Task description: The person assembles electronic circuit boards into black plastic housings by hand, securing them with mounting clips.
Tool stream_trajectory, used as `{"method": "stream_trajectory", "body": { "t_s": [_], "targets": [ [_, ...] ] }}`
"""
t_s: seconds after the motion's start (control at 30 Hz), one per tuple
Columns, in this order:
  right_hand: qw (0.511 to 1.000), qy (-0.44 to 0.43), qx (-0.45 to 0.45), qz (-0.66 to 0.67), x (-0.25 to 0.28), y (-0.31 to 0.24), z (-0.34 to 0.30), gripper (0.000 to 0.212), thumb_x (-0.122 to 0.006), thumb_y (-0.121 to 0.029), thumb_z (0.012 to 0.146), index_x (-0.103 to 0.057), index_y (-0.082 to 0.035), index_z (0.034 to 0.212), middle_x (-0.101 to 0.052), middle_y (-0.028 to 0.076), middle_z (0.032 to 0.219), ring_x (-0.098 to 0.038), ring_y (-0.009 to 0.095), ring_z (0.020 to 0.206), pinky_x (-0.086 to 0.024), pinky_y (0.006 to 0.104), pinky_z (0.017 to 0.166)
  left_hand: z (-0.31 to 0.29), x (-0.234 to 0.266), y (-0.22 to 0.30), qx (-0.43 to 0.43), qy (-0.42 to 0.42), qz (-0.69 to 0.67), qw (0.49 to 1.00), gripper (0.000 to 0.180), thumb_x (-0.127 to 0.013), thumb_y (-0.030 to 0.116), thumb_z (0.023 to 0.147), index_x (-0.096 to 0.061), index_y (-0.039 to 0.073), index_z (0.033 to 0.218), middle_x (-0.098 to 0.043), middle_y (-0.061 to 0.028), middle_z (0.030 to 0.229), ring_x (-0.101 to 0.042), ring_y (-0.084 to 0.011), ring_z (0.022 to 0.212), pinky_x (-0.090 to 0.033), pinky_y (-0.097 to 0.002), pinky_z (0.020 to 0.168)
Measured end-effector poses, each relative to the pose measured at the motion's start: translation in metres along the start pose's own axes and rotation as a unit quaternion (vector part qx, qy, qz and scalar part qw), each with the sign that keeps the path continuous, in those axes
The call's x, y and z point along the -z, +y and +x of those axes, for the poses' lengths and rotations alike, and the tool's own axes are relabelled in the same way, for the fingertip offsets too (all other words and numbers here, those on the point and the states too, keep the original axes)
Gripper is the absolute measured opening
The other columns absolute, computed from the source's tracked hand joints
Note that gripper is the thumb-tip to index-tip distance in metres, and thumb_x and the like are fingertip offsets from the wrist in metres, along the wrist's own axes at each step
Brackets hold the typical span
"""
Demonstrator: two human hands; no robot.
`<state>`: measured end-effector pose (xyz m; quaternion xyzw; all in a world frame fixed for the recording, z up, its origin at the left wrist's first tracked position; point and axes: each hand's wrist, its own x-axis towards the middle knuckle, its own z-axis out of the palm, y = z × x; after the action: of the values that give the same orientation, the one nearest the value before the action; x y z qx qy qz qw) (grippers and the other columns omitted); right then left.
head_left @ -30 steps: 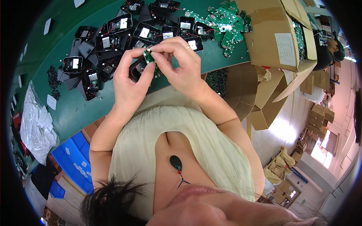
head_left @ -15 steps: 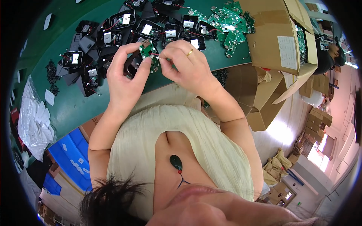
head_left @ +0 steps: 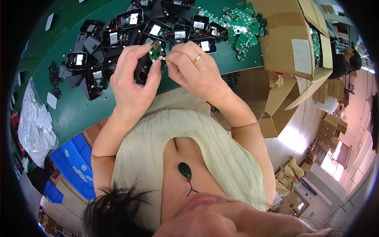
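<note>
A green circuit board [head_left: 157, 50] stands tilted between the thumb and fingers of my left hand [head_left: 132, 81], over the near edge of the table. My right hand [head_left: 197, 71] pinches a thin red wire [head_left: 162, 55] at the board's right side, by a small white connector; the fingers hide the wire's end. Part of a black housing shows behind the board and below it. Farther back lie several open black plastic housings [head_left: 127, 19], with silvery-white blocks and red wires inside. Loose green circuit boards [head_left: 242, 29] are heaped to their right.
A cardboard box [head_left: 282, 41] holding more boards stands at the table's right end, above an open carton [head_left: 276, 104]. On the left are small black parts [head_left: 54, 79] and a plastic bag [head_left: 35, 122] of white pieces. A blue bin [head_left: 73, 164] sits below the table. Another person [head_left: 343, 59] is far right.
The board has tipped to a steeper angle, and my left thumb has shifted slightly right. My right fingers stay pinched at the wire beside it.
</note>
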<state>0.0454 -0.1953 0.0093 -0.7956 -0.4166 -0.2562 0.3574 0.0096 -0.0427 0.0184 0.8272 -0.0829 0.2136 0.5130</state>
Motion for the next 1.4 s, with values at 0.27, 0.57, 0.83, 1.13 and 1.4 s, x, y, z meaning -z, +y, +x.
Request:
{"method": "stream_trajectory", "body": {
  "t_s": [0.27,0.57,0.83,1.13,1.4],
  "targets": [
    [1.0,-0.007,0.002,-0.002,0.0,-0.001,0.001,0.029,-0.064,0.008,0.059,-0.051,-0.001,0.083,-0.052,0.009,0.079,-0.053,0.023,0.064,-0.046,0.0293,0.053,0.0,0.002,0.004,0.036,-0.032,-0.011,0.999,0.029,-0.06,-0.005,0.072,-0.054,0.0,0.1,-0.056,-0.0097,0.094,-0.054,-0.0169,0.083,-0.044,-0.0256,0.074],
    [0.999,-0.025,0.011,-0.035,0.0,-0.001,0.002,0.03,-0.064,0.008,0.058,-0.051,-0.001,0.084,-0.05,0.009,0.08,-0.052,0.023,0.065,-0.047,0.0292,0.053,0.0,0.0,0.005,0.014,-0.021,0.02,0.999,0.029,-0.061,-0.005,0.07,-0.054,0.0,0.098,-0.056,-0.0109,0.093,-0.055,-0.0194,0.081,-0.044,-0.0263,0.071],
    [0.989,-0.099,0.074,-0.083,0.008,-0.004,0.007,0.03,-0.064,0.004,0.058,-0.05,0.002,0.085,-0.049,0.012,0.083,-0.052,0.024,0.065,-0.047,0.029,0.053,0.0,0.0,0.0,0.001,-0.028,0.026,0.999,0.024,-0.06,0.0,0.07,-0.055,0.002,0.093,-0.055,-0.0092,0.085,-0.056,-0.0208,0.067,-0.046,-0.0273,0.058],
    [0.994,-0.096,0.057,-0.007,-0.003,0.01,0.003,0.028,-0.063,0.002,0.06,-0.05,-0.001,0.085,-0.052,0.009,0.08,-0.056,0.023,0.07,-0.047,0.0278,0.052,-0.002,-0.003,-0.016,0.028,-0.034,-0.046,0.998,0.021,-0.058,-0.001,0.073,-0.054,0.0,0.093,-0.054,-0.01,0.085,-0.054,-0.0182,0.071,-0.043,-0.025,0.064],
    [0.99,-0.12,-0.014,0.072,0.001,0.019,0.023,0.044,-0.07,-0.012,0.064,-0.053,-0.007,0.105,-0.055,0.009,0.106,-0.053,0.028,0.096,-0.045,0.0356,0.078,0.002,-0.001,-0.013,0.297,-0.042,-0.302,0.905,0.026,-0.053,0.013,0.087,-0.046,0.004,0.11,-0.054,-0.0038,0.093,-0.052,-0.0053,0.061,-0.039,-0.0192,0.048]
  ]
}}
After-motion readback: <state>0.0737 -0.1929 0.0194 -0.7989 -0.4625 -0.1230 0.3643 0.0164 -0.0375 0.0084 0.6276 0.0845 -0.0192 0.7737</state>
